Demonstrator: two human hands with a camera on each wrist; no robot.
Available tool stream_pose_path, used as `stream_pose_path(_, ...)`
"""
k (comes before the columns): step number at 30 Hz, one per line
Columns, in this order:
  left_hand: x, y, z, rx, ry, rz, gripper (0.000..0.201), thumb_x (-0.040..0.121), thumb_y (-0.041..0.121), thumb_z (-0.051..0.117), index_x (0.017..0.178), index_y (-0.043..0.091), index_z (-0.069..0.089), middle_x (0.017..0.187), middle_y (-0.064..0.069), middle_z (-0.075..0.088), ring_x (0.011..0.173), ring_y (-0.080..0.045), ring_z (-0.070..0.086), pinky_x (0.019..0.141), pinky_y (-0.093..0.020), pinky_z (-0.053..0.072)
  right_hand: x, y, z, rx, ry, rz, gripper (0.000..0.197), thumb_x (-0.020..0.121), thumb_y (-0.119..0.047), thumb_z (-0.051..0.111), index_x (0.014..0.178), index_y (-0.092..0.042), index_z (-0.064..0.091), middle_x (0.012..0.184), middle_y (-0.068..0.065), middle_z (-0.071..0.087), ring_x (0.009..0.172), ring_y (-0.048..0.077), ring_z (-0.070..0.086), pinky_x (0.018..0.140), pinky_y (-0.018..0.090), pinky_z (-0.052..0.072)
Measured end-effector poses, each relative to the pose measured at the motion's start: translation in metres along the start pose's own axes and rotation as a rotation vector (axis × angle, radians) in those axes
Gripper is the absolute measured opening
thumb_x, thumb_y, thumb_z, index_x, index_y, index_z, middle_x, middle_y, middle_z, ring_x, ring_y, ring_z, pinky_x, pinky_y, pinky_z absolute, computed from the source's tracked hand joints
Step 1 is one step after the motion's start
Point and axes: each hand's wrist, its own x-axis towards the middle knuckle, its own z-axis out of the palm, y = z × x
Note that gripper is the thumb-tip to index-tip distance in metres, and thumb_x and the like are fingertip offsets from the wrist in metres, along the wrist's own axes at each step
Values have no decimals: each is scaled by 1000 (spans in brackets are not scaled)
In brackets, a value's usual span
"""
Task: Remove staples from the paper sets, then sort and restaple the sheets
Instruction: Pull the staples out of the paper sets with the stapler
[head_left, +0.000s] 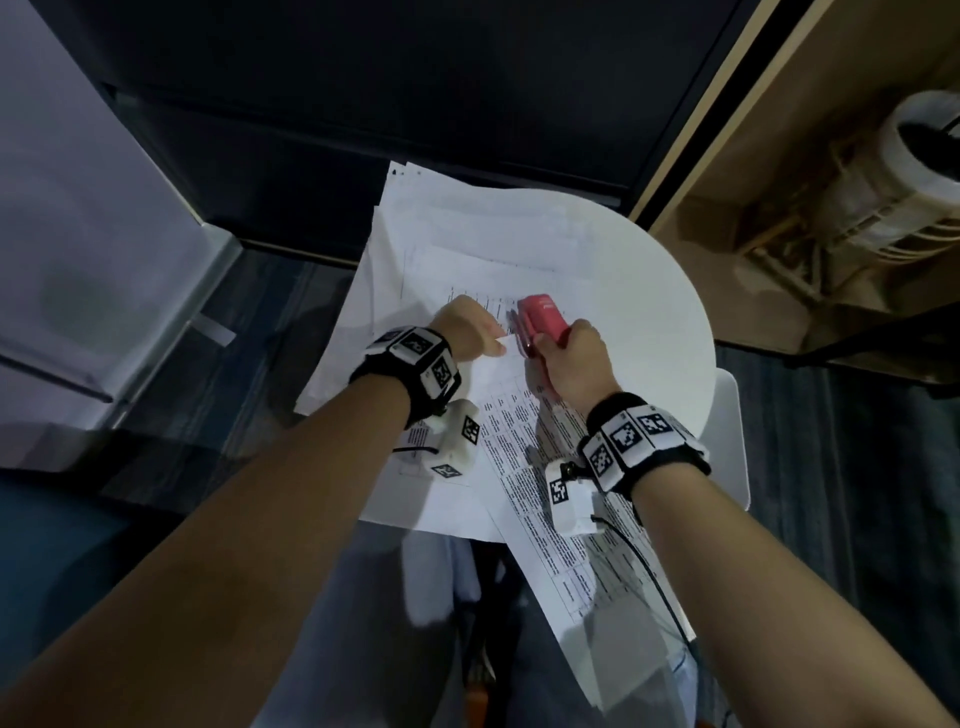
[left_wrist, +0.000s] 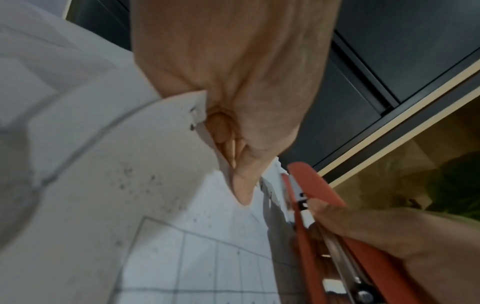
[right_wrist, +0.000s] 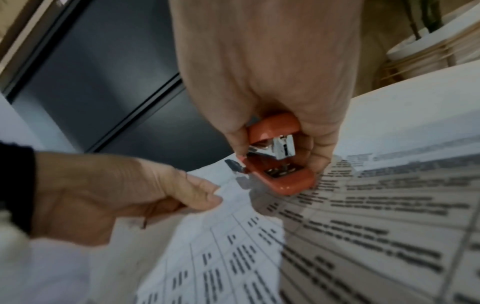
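Observation:
A red stapler (head_left: 540, 319) is gripped in my right hand (head_left: 563, 356), its mouth pointing at the top corner of a printed paper set (head_left: 519, 415). My left hand (head_left: 491, 343) pinches that corner between thumb and fingers, a little above the table. In the left wrist view a small staple (left_wrist: 193, 118) sits in the sheet beside my fingers, and the stapler (left_wrist: 311, 205) is just to its right. From the right wrist the stapler (right_wrist: 280, 164) stands open-mouthed over the paper set (right_wrist: 337, 236), the left hand (right_wrist: 202, 195) beside it.
Several loose white sheets (head_left: 467, 234) are spread over a round white table (head_left: 670, 291). A dark cabinet (head_left: 363, 104) stands behind it. A white pot (head_left: 914, 171) sits on a wooden shelf at the right. My legs are below the table's near edge.

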Motion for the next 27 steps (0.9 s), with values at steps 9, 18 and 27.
stream_pose_path(9, -11, -17, 3, 162, 232, 132, 32, 79, 14, 74, 108, 12, 61, 105, -5, 62, 101, -22, 60, 83, -28, 47, -18, 4, -7, -106, -161, -122, 31, 98, -21, 47, 125, -7, 42, 112, 18, 62, 96, 36, 61, 86, 46, 50)
stream_pose_path(18, -36, -45, 6, 970, 91, 345, 76, 89, 47, 55, 150, 14, 21, 153, -14, 22, 137, -31, 29, 110, -44, 33, -33, -3, 6, -323, -215, -207, 32, 100, -32, 44, 119, -6, 43, 105, 19, 62, 95, 37, 61, 76, 39, 46)
stream_pose_path(27, -35, -56, 10, 1060, -111, 185, 93, 90, 67, 32, 148, 18, -22, 155, -6, -29, 145, -26, -20, 116, -55, -9, -45, -13, 19, -394, -141, 5, 39, 95, -30, 49, 126, -11, 34, 120, 18, 54, 107, 38, 56, 89, 48, 43)
